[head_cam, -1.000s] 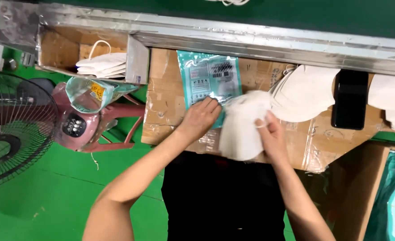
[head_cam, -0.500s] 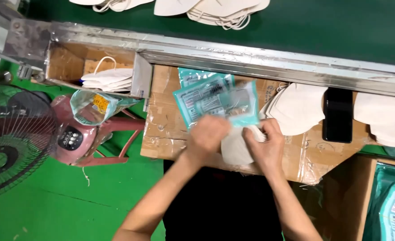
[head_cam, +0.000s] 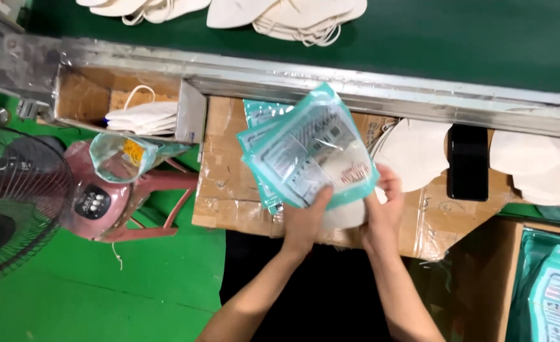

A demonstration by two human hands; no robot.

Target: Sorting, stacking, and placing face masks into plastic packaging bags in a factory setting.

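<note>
My left hand (head_cam: 304,221) and my right hand (head_cam: 381,212) together hold a teal-edged clear pouch (head_cam: 308,149), tilted up over a cardboard work surface (head_cam: 229,190). A folded white mask (head_cam: 343,212) sits partly inside the pouch's lower opening, between my two hands. Under the held pouch lies a small stack of the same teal pouches (head_cam: 258,117).
White masks (head_cam: 416,152) and a black phone (head_cam: 467,161) lie on the cardboard to the right. More masks (head_cam: 292,12) rest on the green belt beyond a metal rail (head_cam: 356,85). A fan (head_cam: 14,209) and pink stool (head_cam: 128,202) stand left; a box of pouches (head_cam: 549,291) at lower right.
The pouch was lifted off the stack and raised toward me. The white mask, earlier fully out in my hands, now sits partly inside the pouch. My view shifted downward.
</note>
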